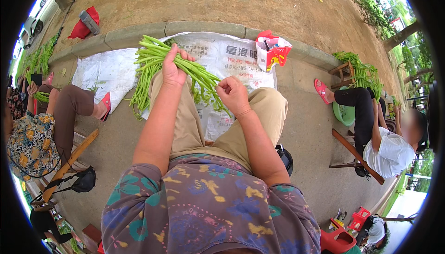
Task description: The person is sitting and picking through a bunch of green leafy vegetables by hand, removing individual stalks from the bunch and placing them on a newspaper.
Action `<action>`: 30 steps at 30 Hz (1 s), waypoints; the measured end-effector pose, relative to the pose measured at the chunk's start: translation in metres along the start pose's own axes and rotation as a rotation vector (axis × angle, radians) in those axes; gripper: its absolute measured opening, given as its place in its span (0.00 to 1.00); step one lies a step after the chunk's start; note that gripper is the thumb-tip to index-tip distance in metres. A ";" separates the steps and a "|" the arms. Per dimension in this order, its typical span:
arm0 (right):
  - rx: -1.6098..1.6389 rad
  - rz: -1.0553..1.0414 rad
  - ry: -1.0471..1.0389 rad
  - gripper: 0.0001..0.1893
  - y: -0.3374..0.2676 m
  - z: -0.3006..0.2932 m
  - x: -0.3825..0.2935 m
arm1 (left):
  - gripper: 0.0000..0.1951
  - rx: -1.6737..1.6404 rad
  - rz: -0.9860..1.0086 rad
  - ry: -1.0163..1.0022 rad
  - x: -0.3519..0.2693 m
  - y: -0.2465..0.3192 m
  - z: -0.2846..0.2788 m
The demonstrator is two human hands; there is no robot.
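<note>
My left hand (174, 66) is closed around a bundle of long green vegetable stems (196, 71) above my left knee. The cut-looking ends point to the upper left, and the thinner, leafy ends hang to the lower right, between my knees. My right hand (233, 92) is beside those thinner ends, thumb and fingertips pinched at the edge of the bundle; whether a stem is between them I cannot tell. More green stems (140, 94) lie in a heap next to my left knee. Beneath is a white woven plastic sack (215, 50) bearing print, spread on the pavement.
A red and white plastic bag (273, 50) stands on the sack's far right, by a concrete kerb (205, 28). A seated person (389, 149) at right handles greens near a green basin (344, 109). Another (33, 139) sits at left on a wooden chair. A red stool (335, 241) stands behind.
</note>
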State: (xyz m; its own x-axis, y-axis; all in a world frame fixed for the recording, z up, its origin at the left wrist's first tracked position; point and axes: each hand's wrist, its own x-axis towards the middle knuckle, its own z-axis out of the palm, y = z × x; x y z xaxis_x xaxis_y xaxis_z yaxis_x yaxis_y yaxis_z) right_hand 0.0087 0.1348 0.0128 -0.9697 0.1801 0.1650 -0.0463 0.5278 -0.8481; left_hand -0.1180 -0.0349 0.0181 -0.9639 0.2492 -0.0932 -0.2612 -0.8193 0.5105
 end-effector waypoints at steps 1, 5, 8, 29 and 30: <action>-0.011 -0.001 -0.005 0.04 0.000 0.001 0.000 | 0.12 0.009 -0.001 -0.009 0.000 0.000 0.000; -0.031 -0.041 0.011 0.03 0.000 0.005 -0.001 | 0.12 0.034 0.006 0.009 -0.002 -0.002 0.003; -0.048 -0.049 -0.002 0.03 0.001 0.008 0.001 | 0.13 0.032 0.002 0.020 -0.002 -0.002 0.006; -0.096 0.271 0.108 0.06 0.015 0.008 0.015 | 0.08 0.235 0.072 -0.004 -0.012 -0.019 0.010; -0.046 0.308 0.144 0.06 0.016 0.006 0.017 | 0.08 0.222 0.068 -0.007 -0.012 -0.020 0.010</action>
State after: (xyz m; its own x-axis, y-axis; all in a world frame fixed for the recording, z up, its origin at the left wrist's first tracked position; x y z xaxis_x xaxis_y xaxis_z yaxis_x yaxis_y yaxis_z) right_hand -0.0103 0.1419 -0.0011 -0.8925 0.4505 -0.0228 0.2572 0.4667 -0.8462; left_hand -0.1004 -0.0167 0.0177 -0.9784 0.2013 -0.0461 -0.1767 -0.7006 0.6913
